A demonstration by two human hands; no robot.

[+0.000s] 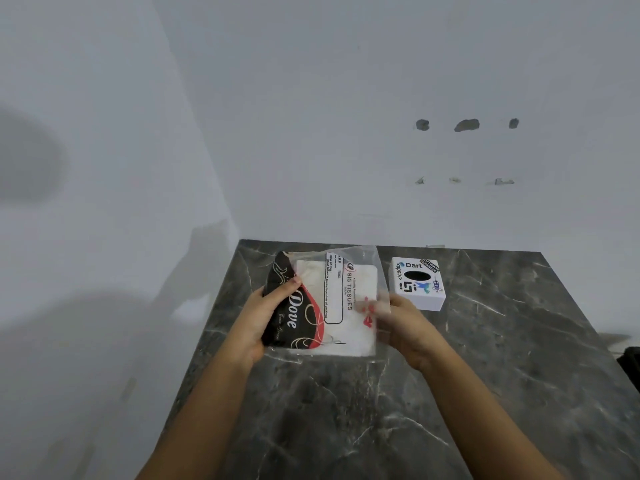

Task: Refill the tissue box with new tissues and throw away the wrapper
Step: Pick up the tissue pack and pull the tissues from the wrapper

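A pack of white tissues (341, 306) in a clear plastic wrapper with black and red print is held just above the dark marble table (346, 410). My left hand (261, 320) grips its black printed left end, thumb on top. At the pack's right edge, my right hand (398, 323) pinches the clear wrapper, the fingertips showing through the plastic. A small white tissue box (417, 284) with stickers and a dark oval opening on top stands on the table, just right of the pack and beyond my right hand.
White walls rise behind the table and to its left. The table's left edge runs close to the left wall. A dark object (630, 367) shows at the right edge of the view.
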